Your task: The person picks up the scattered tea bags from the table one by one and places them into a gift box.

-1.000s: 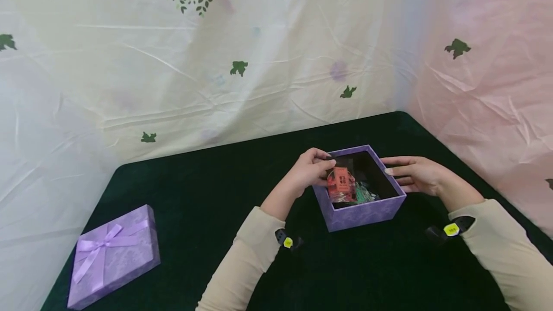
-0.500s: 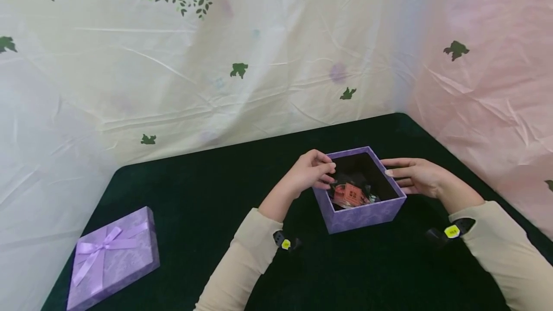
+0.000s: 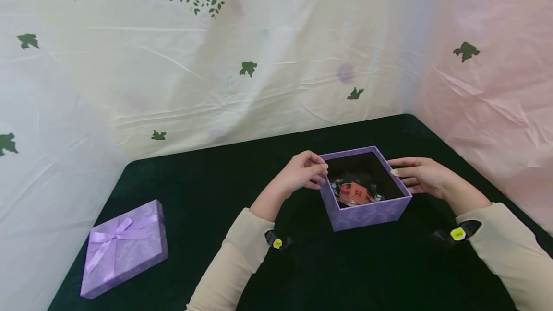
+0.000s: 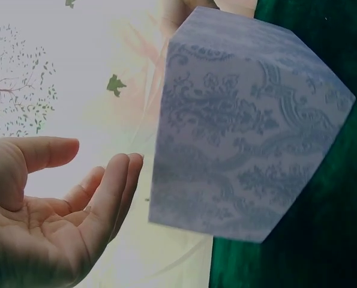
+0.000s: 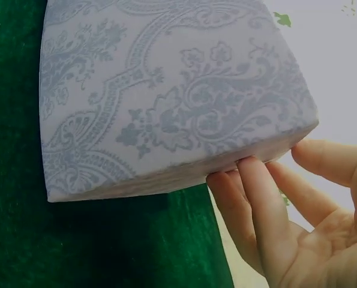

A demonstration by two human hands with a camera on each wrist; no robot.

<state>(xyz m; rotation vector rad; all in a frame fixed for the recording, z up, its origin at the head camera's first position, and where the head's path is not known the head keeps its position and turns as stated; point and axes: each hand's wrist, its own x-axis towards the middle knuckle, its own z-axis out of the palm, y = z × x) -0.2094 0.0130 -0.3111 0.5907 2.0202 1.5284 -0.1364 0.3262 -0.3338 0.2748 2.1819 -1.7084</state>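
A purple patterned box [image 3: 367, 217] stands uncovered on the dark green table. Inside it lie clear packets, one with an orange-red label [image 3: 357, 193]; the others are too small to make out. My left hand [image 3: 300, 174] is just beside the box's left rim, fingers loosely bent and holding nothing. In the left wrist view a gap shows between that hand [image 4: 64, 210] and the box wall [image 4: 238, 144]. On the opposite side, my right hand [image 3: 425, 176] touches the outer wall with nearly straight fingers, its thumb at the rim. The right wrist view shows those fingers [image 5: 262, 198] against the box.
A purple lid [image 3: 125, 248] with a ribbon bow lies at the table's left. Pale printed cloth [image 3: 194, 76] hangs behind the table, and pink cloth [image 3: 492, 100] hangs on the right. Both wrists wear dark bands with yellow tags.
The red-labelled packet has left my left fingertips and dropped lower into the box. My left hand has drawn back leftward out of the box. My right hand stays at the box side.
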